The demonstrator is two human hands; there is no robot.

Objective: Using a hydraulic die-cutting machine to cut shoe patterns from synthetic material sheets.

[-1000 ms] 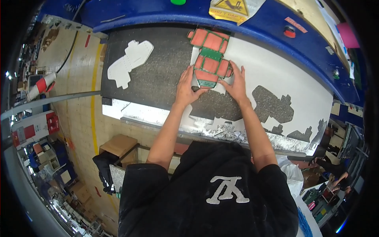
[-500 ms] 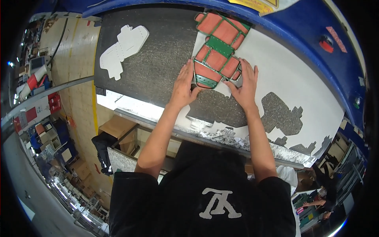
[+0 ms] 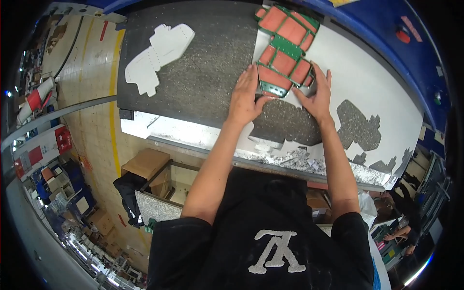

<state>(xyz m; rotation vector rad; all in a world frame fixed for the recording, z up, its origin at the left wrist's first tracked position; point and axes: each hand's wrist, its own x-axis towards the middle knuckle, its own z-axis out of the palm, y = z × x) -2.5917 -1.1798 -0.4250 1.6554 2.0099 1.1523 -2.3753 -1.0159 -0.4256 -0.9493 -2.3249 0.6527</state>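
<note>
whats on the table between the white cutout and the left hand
In the head view, only bare dark speckled mat lies between the white cutout and the left hand.

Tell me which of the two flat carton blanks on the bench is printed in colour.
The orange and green blank under both hands; the blank further left is plain white and untouched.

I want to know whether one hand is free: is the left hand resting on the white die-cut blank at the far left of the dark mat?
No, the left hand presses beside the orange-and-green die-cut piece, well apart from the white blank.
</note>
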